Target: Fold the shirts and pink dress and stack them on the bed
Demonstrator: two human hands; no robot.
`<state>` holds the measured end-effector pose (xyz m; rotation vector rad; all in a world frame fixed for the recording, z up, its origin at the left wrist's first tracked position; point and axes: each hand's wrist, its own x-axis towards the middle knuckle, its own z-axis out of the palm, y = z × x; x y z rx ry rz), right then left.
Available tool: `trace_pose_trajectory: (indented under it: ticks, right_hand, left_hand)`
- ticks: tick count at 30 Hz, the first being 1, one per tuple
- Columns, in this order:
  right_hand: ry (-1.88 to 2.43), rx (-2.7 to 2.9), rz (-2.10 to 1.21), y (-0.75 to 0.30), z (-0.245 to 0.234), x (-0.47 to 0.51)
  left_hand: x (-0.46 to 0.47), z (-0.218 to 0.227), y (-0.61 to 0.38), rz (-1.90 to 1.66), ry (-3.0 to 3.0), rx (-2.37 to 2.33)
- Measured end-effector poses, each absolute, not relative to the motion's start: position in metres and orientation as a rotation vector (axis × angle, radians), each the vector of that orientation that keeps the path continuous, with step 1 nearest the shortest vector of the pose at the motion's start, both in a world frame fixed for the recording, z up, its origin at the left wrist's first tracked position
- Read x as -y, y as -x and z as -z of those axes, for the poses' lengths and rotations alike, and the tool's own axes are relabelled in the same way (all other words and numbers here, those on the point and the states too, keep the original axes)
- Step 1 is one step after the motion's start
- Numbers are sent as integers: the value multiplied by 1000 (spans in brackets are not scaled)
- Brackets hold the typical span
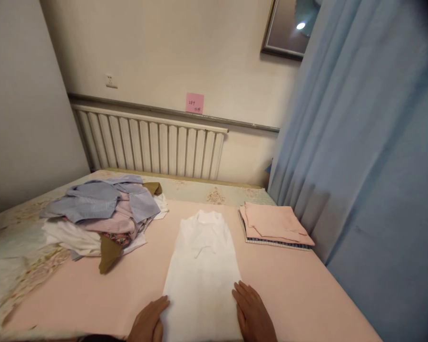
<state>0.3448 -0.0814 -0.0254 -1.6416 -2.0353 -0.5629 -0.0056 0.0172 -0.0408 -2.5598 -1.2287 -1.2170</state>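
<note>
A white shirt [203, 266] lies flat on the pink cloth, its collar pointing toward the wall and its sides tucked in to a long narrow shape. Thin ties or a small crease show below the collar. At the shirt's left edge rests my left hand [149, 319], fingers stretched out and the thumb lower down. My right hand [252, 308] lies against the right edge, its fingers extended over the fabric. Neither hand lifts the shirt. The shirt's lower end runs out of the bottom of the view.
To the left is a loose heap of clothes [103, 209] in blue, pink, white and olive. Several folded garments [274, 222] form a flat stack on the right, pink on top. A blue curtain [345, 142] hangs along the right side. Behind the bed is a white radiator [150, 142].
</note>
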Motion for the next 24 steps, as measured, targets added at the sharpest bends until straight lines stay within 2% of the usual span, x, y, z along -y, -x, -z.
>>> trace_pose_trajectory:
  ticks: [4,11,24]
  right_hand:
    - [1585,2062,656,-347,26,79]
    - [1570,2086,653,-351,27,76]
    - [1485,2205,793,-364,34,67]
  left_hand:
    - [-40,22,-20,1346,2537,1392]
    - [-94,-6,-70,1364,2650,1376]
    - [-133,22,-84,1387,2727,1457]
